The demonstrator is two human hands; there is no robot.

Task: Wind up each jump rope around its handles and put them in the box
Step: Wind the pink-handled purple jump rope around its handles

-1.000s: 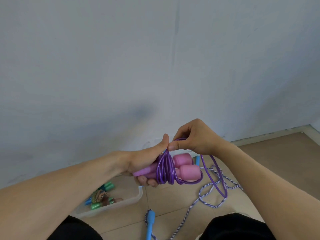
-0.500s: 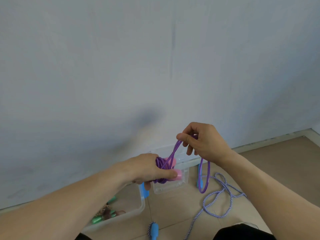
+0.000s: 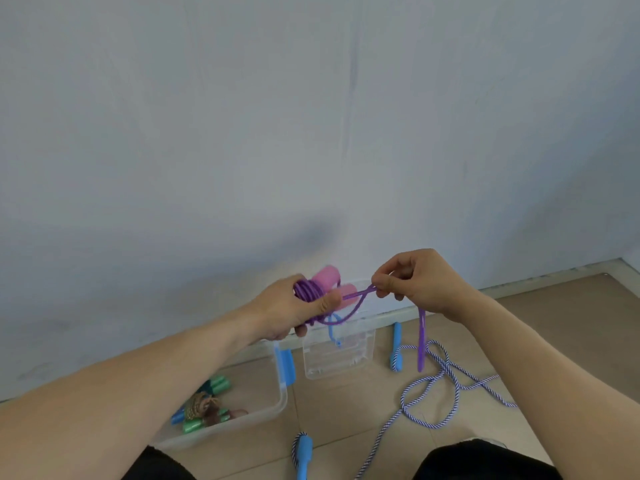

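- The left hand (image 3: 294, 311) is wrapped tight around the pink handles (image 3: 334, 284), with its thumb pressing on the wound purple loops.
- The right hand (image 3: 415, 284) pinches the purple rope (image 3: 356, 299) between thumb and finger, just to the right of the handles.
- From the right hand's fingers the loose rope end hangs down toward the floor.
- Under the hands sits the clear box (image 3: 277, 407), with a wound rope with green handles (image 3: 204, 407) inside.
- A striped rope with blue handles (image 3: 446, 389) lies loose on the floor, to the right of the box.
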